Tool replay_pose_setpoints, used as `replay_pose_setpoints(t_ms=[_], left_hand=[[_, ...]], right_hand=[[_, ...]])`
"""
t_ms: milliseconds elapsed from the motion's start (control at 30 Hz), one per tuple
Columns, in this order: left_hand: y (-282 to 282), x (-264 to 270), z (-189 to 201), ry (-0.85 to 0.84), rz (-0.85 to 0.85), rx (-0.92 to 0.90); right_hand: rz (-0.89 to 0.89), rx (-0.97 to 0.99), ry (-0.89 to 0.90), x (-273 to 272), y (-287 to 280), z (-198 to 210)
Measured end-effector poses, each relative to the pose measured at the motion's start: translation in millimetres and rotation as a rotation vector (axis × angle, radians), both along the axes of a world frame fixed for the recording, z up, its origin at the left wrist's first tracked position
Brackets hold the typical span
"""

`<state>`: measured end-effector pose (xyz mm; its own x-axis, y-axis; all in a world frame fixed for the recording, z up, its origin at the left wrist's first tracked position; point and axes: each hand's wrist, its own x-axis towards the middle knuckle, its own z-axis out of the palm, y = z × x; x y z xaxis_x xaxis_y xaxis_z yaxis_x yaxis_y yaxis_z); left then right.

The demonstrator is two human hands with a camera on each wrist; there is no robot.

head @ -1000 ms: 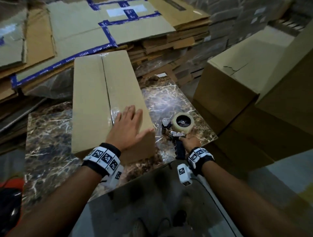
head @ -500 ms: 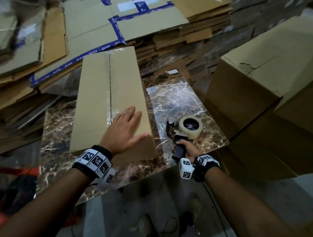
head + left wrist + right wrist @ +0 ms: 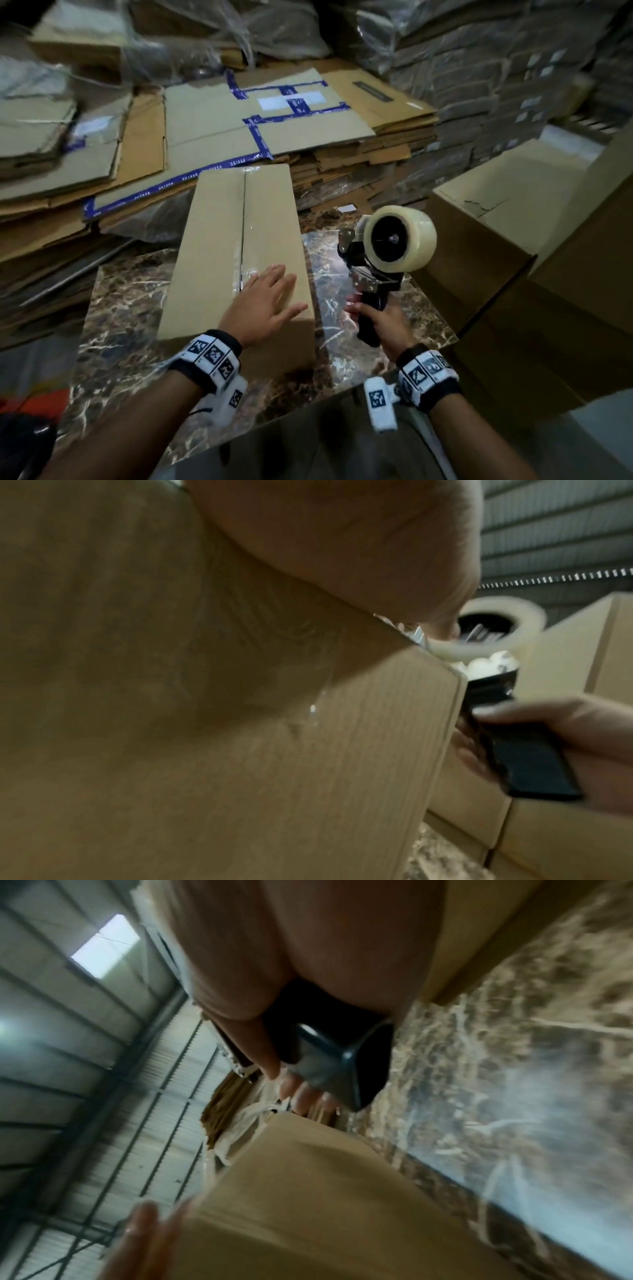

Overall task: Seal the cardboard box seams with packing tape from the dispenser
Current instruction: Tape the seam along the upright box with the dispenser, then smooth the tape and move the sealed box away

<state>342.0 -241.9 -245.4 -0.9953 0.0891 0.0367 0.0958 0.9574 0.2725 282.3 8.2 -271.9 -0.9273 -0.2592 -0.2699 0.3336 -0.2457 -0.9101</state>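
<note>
**Inspector:** Cardboard box (image 3: 236, 246) lies lengthwise on the marble-patterned counter (image 3: 130, 301), near end toward you, centre seam (image 3: 244, 219) running away from you. Why is your left hand (image 3: 263, 301) on its near right corner?

**Operator:** To pin it down?

**Inspector:** So I judge. Your fingers lie straight and flat on the top panel, thumb spread to the edge, gripping nothing. That weight would keep a light box from sliding when the tape pulls. You have set the hand just right of the seam, which leaves the line itself free for the dispenser.

**Operator:** And my right hand?

**Inspector:** Your right hand (image 3: 380, 322) is wrapped firmly round the black handle of the tape dispenser (image 3: 376, 274). The right wrist view confirms fingers curled about the grip. You hold it raised off the counter, just right of the box, roll of clear packing tape (image 3: 400, 240) uppermost, not touching the cardboard.

**Operator:** Is the seam done?

**Inspector:** A glossy clear strip (image 3: 245, 270) shows along the seam near your fingers, and the left wrist view shows film wrinkled over the near edge (image 3: 313, 715). Whether it runs unbroken to the far end, I cannot tell. The side seams show no tape from here.

**Operator:** Risk?

**Inspector:** Lift that left hand early and the box may shift.
</note>
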Motion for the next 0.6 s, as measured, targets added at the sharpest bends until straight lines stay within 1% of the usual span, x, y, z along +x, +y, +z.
replay_pose_setpoints(t_ms=[67,133,167,233,267,300,333,367,400,467,500,533,600], left_hand=[[-3,-1,2,-0.020,-0.002,0.139],[-9,0,6,-0.022,0.026,0.360],[-13,-1,9,-0.001,0.070,0.481],[-21,0,19,0.066,0.230,0.706],[-26,2,27,0.075,0.324,0.863],[-25,1,35,0.046,0.419,1.071],[-27,3,45,-0.004,0.500,1.302],[-30,6,53,-0.073,0.545,1.522],[-33,10,61,-0.160,0.553,1.711],[-41,22,72,-0.307,0.497,1.967],[-45,28,74,-0.336,0.457,2.038],[-49,33,76,-0.330,0.423,2.081],[-55,42,76,-0.289,0.365,2.109]], right_hand=[[0.061,0.029,0.018,3,-7,27],[0.096,0.056,-0.020,8,-15,47],[0.116,0.060,-0.026,11,-20,54],[0.184,0.050,-0.017,19,-27,69],[0.228,0.049,0.000,23,-31,77],[0.266,0.052,0.012,26,-32,83],[0.305,0.055,0.022,29,-36,90],[0.341,0.054,0.029,33,-41,96],[0.382,0.046,0.036,37,-46,103],[0.452,0.023,0.057,45,-59,112],[0.476,0.012,0.064,48,-65,115],[0.491,0.017,0.067,50,-71,118],[0.535,0.054,0.074,51,-81,121]])
